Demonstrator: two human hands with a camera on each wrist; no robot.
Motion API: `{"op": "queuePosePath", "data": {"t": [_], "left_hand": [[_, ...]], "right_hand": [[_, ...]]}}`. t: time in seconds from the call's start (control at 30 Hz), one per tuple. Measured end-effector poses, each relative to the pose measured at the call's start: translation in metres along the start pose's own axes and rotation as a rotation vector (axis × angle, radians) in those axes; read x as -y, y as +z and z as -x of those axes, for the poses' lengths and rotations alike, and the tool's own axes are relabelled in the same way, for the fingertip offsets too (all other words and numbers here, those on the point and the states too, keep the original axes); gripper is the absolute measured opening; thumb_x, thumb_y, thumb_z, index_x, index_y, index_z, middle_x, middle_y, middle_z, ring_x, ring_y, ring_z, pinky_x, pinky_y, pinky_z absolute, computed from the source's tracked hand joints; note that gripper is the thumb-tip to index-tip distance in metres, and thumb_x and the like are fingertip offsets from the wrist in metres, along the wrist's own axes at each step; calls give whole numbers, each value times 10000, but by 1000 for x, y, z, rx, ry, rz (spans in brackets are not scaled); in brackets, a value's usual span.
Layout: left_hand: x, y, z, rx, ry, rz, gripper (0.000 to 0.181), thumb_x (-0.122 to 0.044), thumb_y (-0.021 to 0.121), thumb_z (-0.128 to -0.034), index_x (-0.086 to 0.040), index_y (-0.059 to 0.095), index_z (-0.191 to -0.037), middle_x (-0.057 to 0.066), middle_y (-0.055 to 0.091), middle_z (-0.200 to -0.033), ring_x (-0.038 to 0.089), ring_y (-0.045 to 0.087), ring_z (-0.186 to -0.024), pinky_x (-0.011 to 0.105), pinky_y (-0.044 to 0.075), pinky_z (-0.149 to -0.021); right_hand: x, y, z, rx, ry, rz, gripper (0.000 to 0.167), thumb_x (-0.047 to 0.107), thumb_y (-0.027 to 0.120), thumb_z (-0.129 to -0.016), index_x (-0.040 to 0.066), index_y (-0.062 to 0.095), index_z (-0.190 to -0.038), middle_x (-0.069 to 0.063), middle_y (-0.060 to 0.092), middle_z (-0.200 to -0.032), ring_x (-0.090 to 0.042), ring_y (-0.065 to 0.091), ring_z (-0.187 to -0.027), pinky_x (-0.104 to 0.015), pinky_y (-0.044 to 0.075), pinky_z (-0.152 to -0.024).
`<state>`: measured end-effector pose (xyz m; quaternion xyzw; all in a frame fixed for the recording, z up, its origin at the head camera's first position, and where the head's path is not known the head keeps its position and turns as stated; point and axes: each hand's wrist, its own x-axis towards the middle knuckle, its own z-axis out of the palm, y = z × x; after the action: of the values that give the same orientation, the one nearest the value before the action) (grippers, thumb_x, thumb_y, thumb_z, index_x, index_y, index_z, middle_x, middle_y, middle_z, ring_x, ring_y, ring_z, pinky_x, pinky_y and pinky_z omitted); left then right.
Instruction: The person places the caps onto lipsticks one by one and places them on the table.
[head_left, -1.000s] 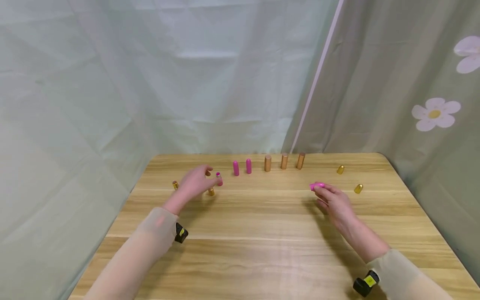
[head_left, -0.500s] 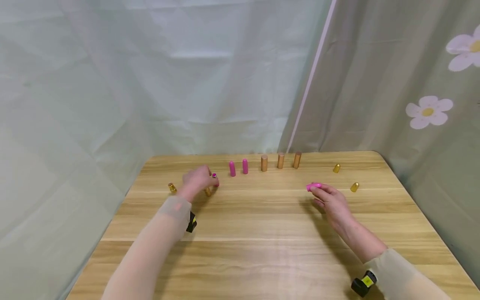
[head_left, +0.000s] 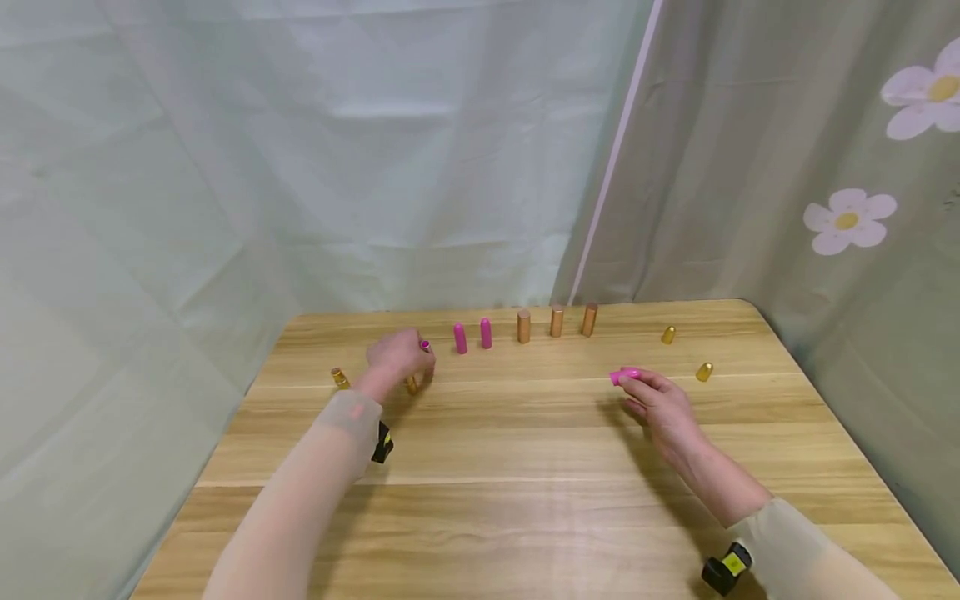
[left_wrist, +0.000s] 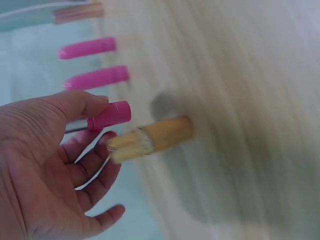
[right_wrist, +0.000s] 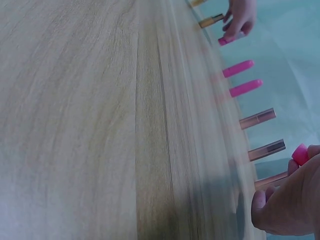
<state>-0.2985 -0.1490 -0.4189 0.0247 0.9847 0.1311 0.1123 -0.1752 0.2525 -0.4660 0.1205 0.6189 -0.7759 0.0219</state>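
The left hand (head_left: pixel 396 356) is pinching an open pink tube (left_wrist: pixel 111 115) between its fingers, holding it upright at the left of the counter (head_left: pixel 517 442), just beside a gold tube (left_wrist: pixel 167 135). The right hand (head_left: pixel 663 412) is clamping its fingers on a pink cap (head_left: pixel 623 377), which is lying sideways above the counter. Between the hands, two pink tubes (head_left: pixel 486 334) and three copper tubes (head_left: pixel 557 322) are standing; two gold caps (head_left: pixel 704 372) are standing near the right hand.
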Motion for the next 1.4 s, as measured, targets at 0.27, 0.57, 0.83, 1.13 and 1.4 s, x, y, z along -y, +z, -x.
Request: {"op": "queuePosePath", "data": {"t": [0.27, 0.57, 0.83, 1.13, 1.4], "left_hand": [[-33, -8, 21, -24, 238, 91, 163, -222, 693, -838, -131, 560, -864, 13, 575, -775, 171, 497, -666, 315, 403, -585], [-54, 25, 54, -26, 365, 94, 170, -195, 760, -827, -162, 611, -902, -43, 611, -783, 154, 547, -691, 304, 449, -610], [-53, 50, 72, 29, 377, 175, 203, -205, 800, -828, -164, 619, -909, -53, 627, -826, 133, 565, -688, 303, 485, -617], [-54, 69, 83, 24, 388, 164, 213, -186, 806, -836, -151, 620, -933, -66, 624, -820, 100, 560, -676, 285, 493, -634], [-51, 79, 85, 10, 372, 204, 216, -184, 803, -840, -148, 623, -953, -63, 614, -832, 107, 559, -701, 282, 495, -638]], "right_hand": [[1, -1, 2, -7, 5, -15, 91, 141, 694, -992, 120, 681, -1080, 110, 725, -1010, -47, 642, -1023, -379, 445, -1084], [-1, -3, 3, -6, 24, -34, 89, 171, 731, -970, 142, 697, -1047, 80, 700, -1121, -58, 639, -1054, -413, 402, -1129], [-1, -3, 3, -15, 31, -26, 88, 161, 731, -969, 141, 704, -1050, 92, 663, -1115, -50, 642, -1017, -374, 446, -1090], [-4, -1, 3, -15, 39, -18, 89, 160, 732, -968, 139, 703, -1049, 91, 680, -1074, -76, 645, -1038, -375, 452, -1085], [-4, -1, 4, -7, 45, -11, 101, 154, 712, -981, 120, 694, -1075, 89, 670, -1130, -48, 646, -1031, -376, 439, -1097]]}}
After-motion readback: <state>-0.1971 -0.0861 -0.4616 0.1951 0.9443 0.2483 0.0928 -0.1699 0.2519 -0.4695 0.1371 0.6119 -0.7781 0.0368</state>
